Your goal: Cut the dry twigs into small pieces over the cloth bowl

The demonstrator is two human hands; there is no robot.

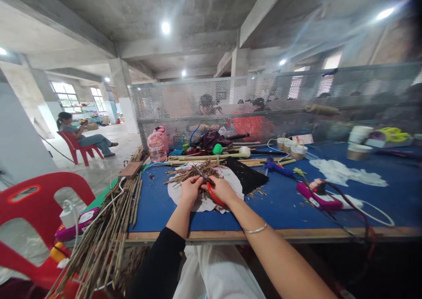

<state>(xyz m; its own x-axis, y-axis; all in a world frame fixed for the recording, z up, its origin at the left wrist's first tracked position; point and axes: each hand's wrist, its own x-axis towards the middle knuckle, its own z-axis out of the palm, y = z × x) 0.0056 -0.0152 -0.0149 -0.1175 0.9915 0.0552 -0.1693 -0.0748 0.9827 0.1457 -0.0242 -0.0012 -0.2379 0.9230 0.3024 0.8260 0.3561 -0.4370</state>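
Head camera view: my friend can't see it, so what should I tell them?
A person's right hand holds red-handled scissors at a heap of twigs on a white sheet, with the left hand close beside. The table is blue, and longer sticks lie along its left side.

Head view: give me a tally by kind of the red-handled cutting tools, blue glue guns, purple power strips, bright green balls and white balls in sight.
Red-handled cutting tool: 1
Blue glue gun: 1
Purple power strips: 2
Bright green ball: 1
White ball: 1
Total: 6

Hands [223, 191] with red-handled cutters [216, 196] beside twigs [188, 174]
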